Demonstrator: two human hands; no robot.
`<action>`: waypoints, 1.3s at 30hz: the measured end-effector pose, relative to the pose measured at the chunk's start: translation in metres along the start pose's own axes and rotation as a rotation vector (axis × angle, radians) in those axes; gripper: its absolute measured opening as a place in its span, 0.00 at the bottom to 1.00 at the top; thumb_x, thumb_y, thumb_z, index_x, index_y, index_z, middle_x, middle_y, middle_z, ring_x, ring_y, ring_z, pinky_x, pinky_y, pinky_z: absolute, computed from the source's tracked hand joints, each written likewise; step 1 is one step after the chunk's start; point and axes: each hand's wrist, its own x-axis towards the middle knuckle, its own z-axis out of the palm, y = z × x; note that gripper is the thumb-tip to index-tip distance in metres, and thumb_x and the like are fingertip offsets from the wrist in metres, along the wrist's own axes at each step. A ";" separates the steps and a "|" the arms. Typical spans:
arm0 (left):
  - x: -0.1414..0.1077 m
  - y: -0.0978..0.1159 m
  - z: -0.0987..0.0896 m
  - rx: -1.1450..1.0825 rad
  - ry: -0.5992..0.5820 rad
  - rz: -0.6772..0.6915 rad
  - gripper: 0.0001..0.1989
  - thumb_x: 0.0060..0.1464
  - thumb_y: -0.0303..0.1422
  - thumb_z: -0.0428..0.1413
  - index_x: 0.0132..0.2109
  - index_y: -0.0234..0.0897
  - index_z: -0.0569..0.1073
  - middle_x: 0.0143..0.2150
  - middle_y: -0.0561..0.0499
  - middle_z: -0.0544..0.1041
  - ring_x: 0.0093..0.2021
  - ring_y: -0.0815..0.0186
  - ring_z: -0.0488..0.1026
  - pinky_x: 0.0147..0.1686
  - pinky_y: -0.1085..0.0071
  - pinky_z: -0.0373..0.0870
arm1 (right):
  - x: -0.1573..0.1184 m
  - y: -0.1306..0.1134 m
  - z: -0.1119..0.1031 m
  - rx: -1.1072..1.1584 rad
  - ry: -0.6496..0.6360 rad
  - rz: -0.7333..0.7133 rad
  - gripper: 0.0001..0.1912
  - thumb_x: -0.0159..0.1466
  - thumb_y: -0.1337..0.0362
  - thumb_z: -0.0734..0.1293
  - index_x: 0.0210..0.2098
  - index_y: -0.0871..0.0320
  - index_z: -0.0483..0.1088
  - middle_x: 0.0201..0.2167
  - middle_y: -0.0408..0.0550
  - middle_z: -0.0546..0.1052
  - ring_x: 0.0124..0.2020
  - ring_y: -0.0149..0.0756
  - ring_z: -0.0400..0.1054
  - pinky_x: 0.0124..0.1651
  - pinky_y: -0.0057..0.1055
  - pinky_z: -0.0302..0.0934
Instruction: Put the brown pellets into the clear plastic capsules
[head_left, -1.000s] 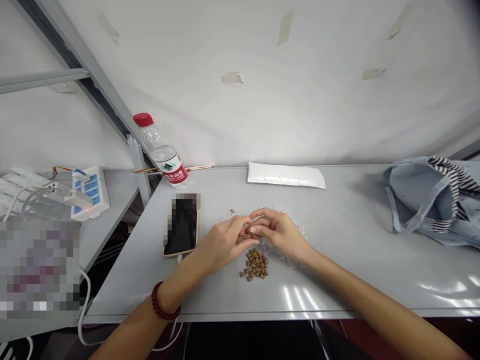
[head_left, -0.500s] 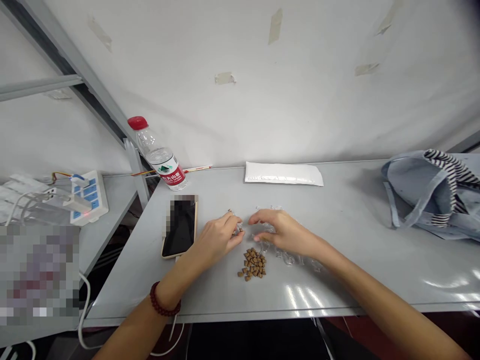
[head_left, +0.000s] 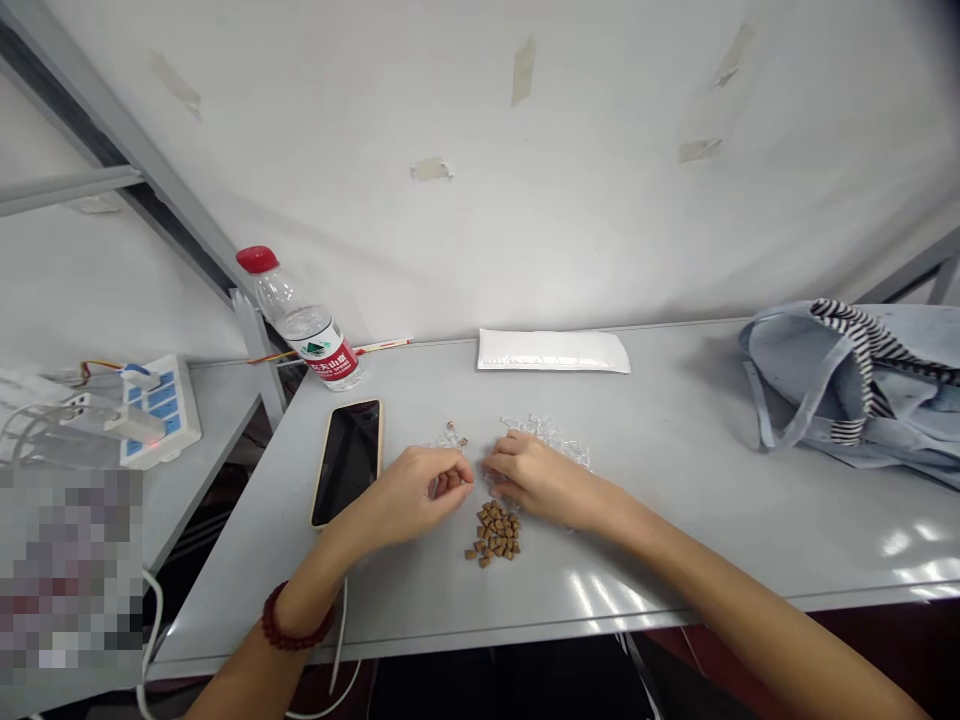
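Note:
My left hand (head_left: 424,492) is just left of the brown pellets, its fingers curled and thumb drawn to the forefinger. Whatever is in that pinch is too small to make out. Just beyond it lie a few clear plastic pieces (head_left: 448,437) with brown bits in them. My right hand (head_left: 544,482) rests at the near side of a heap of small clear plastic pieces (head_left: 555,436), fingers bent down and together; their tips partly hide what they touch. Between and nearer than both hands is a small pile of brown pellets (head_left: 496,532).
A phone (head_left: 349,460) lies left of my left hand, a water bottle (head_left: 307,330) standing behind it. A white packet (head_left: 553,351) lies along the wall. At right sits a blue cloth bag (head_left: 847,370); a power strip (head_left: 161,410) is at far left.
My left hand has let go of a clear piece, now lying behind it, and moved slightly nearer. My right hand has lowered onto the clear heap and its fingers have closed. The view shifted slightly.

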 end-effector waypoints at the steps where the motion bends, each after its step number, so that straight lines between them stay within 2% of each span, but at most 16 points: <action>1: -0.001 0.002 -0.001 -0.025 -0.058 -0.012 0.06 0.56 0.28 0.51 0.35 0.35 0.73 0.26 0.55 0.72 0.26 0.71 0.67 0.28 0.76 0.64 | 0.000 0.000 0.000 -0.008 -0.005 0.003 0.05 0.63 0.70 0.65 0.37 0.61 0.72 0.32 0.50 0.72 0.35 0.37 0.64 0.39 0.34 0.61; 5: 0.001 0.006 0.005 -0.020 -0.199 -0.013 0.06 0.53 0.28 0.54 0.38 0.35 0.75 0.26 0.55 0.73 0.26 0.70 0.68 0.30 0.75 0.64 | 0.000 0.000 0.001 -0.020 -0.037 0.044 0.06 0.64 0.71 0.62 0.36 0.63 0.72 0.32 0.50 0.70 0.33 0.34 0.63 0.37 0.31 0.58; 11: 0.003 -0.001 0.021 0.078 -0.174 0.066 0.07 0.54 0.27 0.52 0.39 0.36 0.74 0.28 0.54 0.74 0.28 0.68 0.69 0.34 0.71 0.64 | -0.002 0.000 0.003 0.048 -0.045 0.081 0.08 0.61 0.76 0.61 0.35 0.62 0.71 0.35 0.53 0.71 0.33 0.34 0.64 0.35 0.30 0.59; 15: 0.003 -0.001 0.023 0.106 -0.130 0.091 0.06 0.55 0.26 0.51 0.35 0.35 0.74 0.26 0.54 0.73 0.26 0.69 0.67 0.31 0.72 0.63 | -0.003 0.003 0.002 0.097 -0.033 0.078 0.12 0.61 0.78 0.59 0.35 0.61 0.71 0.36 0.52 0.70 0.33 0.33 0.65 0.35 0.30 0.59; 20: 0.003 -0.006 0.018 0.154 -0.067 0.077 0.07 0.54 0.23 0.51 0.31 0.34 0.72 0.23 0.55 0.71 0.25 0.70 0.66 0.30 0.73 0.62 | -0.001 0.006 0.000 0.133 -0.020 0.061 0.11 0.60 0.76 0.59 0.35 0.61 0.72 0.36 0.50 0.69 0.32 0.32 0.64 0.35 0.30 0.59; 26: 0.006 -0.017 0.018 0.033 0.193 0.092 0.03 0.56 0.26 0.53 0.36 0.34 0.72 0.26 0.55 0.72 0.26 0.72 0.67 0.29 0.76 0.65 | 0.000 0.008 0.002 0.132 0.016 0.081 0.13 0.58 0.77 0.59 0.35 0.61 0.73 0.34 0.50 0.71 0.32 0.33 0.65 0.36 0.30 0.61; 33: 0.008 -0.013 0.023 0.054 0.236 0.221 0.04 0.59 0.25 0.51 0.37 0.35 0.71 0.31 0.52 0.74 0.29 0.71 0.69 0.30 0.75 0.67 | -0.001 0.008 0.002 0.313 0.140 -0.004 0.14 0.65 0.73 0.58 0.42 0.59 0.74 0.37 0.49 0.75 0.36 0.33 0.68 0.41 0.32 0.64; 39: 0.007 -0.012 0.024 0.059 0.309 0.330 0.03 0.59 0.25 0.53 0.37 0.34 0.72 0.30 0.52 0.75 0.28 0.71 0.69 0.29 0.76 0.66 | -0.002 0.003 -0.005 0.516 0.168 0.051 0.13 0.62 0.75 0.60 0.37 0.57 0.75 0.33 0.45 0.77 0.34 0.31 0.69 0.39 0.31 0.62</action>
